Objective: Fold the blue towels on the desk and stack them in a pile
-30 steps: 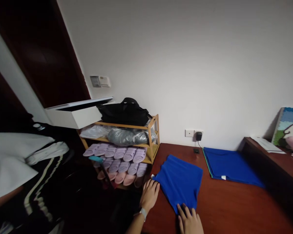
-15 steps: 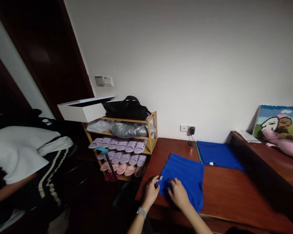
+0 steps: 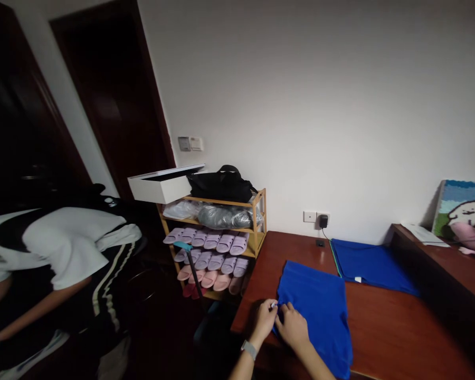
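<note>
Wooden shoe rack (image 3: 258, 243) against a white wall (image 3: 340, 105).
Lilac slippers (image 3: 225, 243) fill two of the rack's tiers, pink slippers (image 3: 222, 281) the one below; plastic-wrapped bundles (image 3: 225, 217) lie above them, under a black handled bag (image 3: 224, 186) and an open white box (image 3: 158, 190). Right of the rack, a black power adapter (image 3: 323, 221) is plugged in; farther right of it stands a cartoon-dog picture (image 3: 465, 212). Well left of it, a person in a white T-shirt (image 3: 71, 235) bends over.

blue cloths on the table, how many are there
2: one blue cloth at the left hand and right hand; the other blue cloth farther back, near the wall. Any underneath would be hidden.
</note>
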{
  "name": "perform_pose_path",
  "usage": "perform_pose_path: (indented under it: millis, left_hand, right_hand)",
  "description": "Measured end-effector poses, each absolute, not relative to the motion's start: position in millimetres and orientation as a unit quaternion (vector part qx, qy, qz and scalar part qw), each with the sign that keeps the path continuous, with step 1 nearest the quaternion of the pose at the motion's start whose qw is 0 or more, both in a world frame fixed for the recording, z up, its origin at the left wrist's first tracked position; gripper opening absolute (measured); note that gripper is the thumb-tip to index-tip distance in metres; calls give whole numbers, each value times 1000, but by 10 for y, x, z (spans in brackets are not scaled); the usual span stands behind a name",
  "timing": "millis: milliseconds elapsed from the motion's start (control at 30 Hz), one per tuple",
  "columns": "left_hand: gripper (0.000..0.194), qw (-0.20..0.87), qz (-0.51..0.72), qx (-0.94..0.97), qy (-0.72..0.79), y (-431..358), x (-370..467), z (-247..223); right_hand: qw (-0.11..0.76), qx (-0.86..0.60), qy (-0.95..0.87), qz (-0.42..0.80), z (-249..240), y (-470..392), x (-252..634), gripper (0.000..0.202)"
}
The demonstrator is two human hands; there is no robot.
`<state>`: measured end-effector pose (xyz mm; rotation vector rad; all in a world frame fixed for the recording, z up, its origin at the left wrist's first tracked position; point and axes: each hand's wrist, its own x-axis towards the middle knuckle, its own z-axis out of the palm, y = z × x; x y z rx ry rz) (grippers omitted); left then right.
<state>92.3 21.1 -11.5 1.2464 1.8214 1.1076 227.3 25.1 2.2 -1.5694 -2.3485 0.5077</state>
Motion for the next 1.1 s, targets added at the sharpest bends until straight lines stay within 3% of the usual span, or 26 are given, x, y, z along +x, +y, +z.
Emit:
perform_pose_path:
  millis: [100,333,500,633,733,833,967,1100]
  left_hand:
    - [34,358,486,463,649,60,1077,-153]
    - [36,481,560,395,547,-229,1357,0]
    - [19,530,601,380,461,-271,1570,388]
    - [18,523,605,393,454,-270,1649,608]
    - [22,500,573,441,476,-184,1374,785]
    - [32,461,530,501,505,-36,702,1091]
    - [57,306,380,631,603,95,-355,1636]
    - [52,98,276,735,612,140,-825,2065]
  right_hand:
    - [181,-520,-791,267,-49,185,2372,43]
    - [395,-380,-646,532,-140,37,2816,55]
    - [432,-341,-569,611,125,-73,3038,58]
    - [435,-306,-536,656,324,-141,3047,56]
    - [417,-330,-586,611,537,11,3299,53]
    - [414,-399,-657,488,873,384,4092,56]
    - [441,-547,-672,235,1392,871,5604,67]
    - [428,-578,-689,91,1836,895,6546,66]
